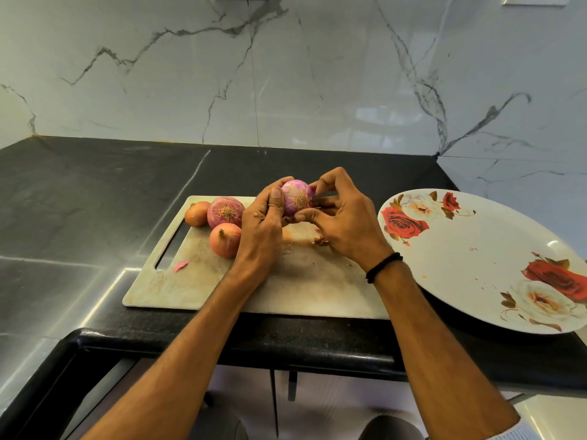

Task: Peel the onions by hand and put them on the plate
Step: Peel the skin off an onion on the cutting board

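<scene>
Both hands up over the cutting board (197, 281), left hand (260, 217) cupping the pink onion (297, 196) root-end toward us, right hand (343, 223) pinching at its skin; best to hold the bulb firm and strip the skin off in long pieces. Three unpeeled onions (224, 225) wait on the board's left. The floral plate (482, 258) to the right carries only a few flecks, no onion yet

A pale, stained cutting board (197, 284) lies on the black worktop (79, 192), its slot handle at the left side. Behind the worktop stands a white marble wall (286, 74) with grey veins.
</scene>
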`<move>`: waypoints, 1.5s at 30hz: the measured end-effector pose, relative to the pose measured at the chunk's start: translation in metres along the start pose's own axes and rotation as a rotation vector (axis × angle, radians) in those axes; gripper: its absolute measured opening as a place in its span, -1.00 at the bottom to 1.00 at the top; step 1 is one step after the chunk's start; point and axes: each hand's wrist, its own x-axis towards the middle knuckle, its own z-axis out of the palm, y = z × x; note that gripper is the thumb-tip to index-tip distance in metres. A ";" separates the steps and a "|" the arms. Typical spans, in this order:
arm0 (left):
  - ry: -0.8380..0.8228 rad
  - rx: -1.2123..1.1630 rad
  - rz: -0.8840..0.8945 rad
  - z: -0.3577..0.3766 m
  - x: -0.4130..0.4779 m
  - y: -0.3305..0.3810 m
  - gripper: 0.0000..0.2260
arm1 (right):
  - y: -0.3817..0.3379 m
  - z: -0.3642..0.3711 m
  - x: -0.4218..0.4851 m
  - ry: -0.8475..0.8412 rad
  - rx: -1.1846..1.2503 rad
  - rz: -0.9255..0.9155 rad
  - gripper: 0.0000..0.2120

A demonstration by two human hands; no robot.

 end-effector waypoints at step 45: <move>-0.056 0.049 0.047 0.000 -0.009 0.008 -0.58 | 0.007 0.002 -0.002 -0.026 -0.084 -0.061 -0.72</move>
